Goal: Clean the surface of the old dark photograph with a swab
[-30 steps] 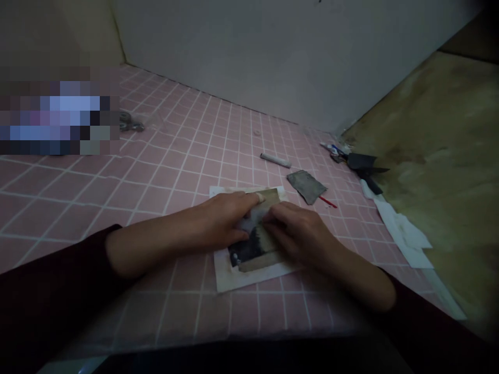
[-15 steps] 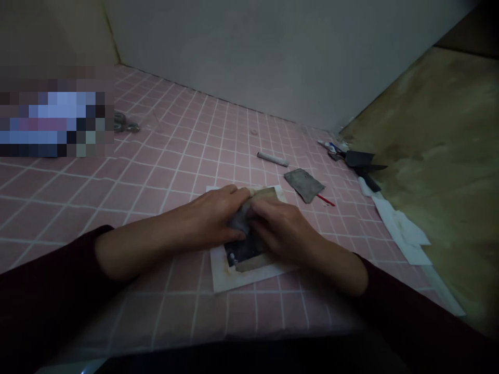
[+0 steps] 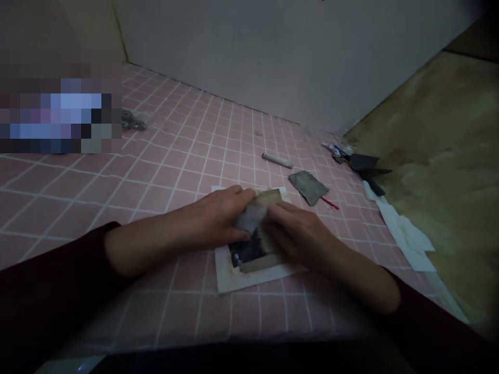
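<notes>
A white-bordered sheet with a dark picture lies on the pink checked cloth in front of me. My left hand rests on its upper left part, thumb and fingers apart, pressing the sheet flat. My right hand is over the right side of the picture, its fingers pinched together and pointing down; what they hold, if anything, is hidden and blurred. A pale, hazy patch shows on the picture between the two hands.
Beyond the sheet lie a grey tube and a grey square cloth over a red stick. Dark tools and white papers line the right edge. Metal rings lie at the far left, beside a pixelated area.
My right hand has moved to the right across the picture, away from my left hand, uncovering more of the middle. The whole view has shifted slightly.
</notes>
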The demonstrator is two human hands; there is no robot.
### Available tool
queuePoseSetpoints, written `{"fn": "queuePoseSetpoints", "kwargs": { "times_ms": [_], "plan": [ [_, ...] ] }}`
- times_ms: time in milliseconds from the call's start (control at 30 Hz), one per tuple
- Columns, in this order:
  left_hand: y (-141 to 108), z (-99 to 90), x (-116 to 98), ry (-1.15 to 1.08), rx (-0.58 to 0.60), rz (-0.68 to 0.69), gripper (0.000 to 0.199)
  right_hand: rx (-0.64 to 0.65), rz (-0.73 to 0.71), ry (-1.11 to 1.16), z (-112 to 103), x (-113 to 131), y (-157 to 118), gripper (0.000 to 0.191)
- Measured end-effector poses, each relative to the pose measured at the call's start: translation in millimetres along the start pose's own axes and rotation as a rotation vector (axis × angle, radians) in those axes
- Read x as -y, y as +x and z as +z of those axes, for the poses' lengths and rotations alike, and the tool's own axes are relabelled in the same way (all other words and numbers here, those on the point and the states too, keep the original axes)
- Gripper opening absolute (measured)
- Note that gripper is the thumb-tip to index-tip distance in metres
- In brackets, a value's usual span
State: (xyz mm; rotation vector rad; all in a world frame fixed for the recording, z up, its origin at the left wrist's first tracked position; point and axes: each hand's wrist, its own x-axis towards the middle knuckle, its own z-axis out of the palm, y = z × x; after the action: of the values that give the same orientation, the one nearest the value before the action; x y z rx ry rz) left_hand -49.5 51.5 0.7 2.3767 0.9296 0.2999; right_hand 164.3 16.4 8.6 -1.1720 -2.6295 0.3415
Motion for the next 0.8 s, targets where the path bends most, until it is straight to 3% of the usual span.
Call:
{"fn": "queuePoseSetpoints", "kwargs": {
  "times_ms": [100,267,433,633,800],
  "plan": [
    [0,0.2,1,0.002,0.006,-0.023,0.035,0.014,0.043,-0.014,-2,-1,-3,0.012],
    [1,2.0,3,0.002,-0.023,0.005,0.041,-0.035,-0.095,0.021,3,4,5,0.011],
    [1,-0.8,-1,-0.007,0.016,-0.023,0.038,0.044,0.065,-0.017,-5,-3,-5,0.013],
    [1,0.4,1,-0.011,-0.022,-0.006,0.038,-0.007,-0.082,-0.006,3,3,5,0.011],
    [1,-0.2,1,0.014,0.005,-0.024,0.036,0.047,0.021,-0.053,-3,-2,-3,0.012]
  ]
}}
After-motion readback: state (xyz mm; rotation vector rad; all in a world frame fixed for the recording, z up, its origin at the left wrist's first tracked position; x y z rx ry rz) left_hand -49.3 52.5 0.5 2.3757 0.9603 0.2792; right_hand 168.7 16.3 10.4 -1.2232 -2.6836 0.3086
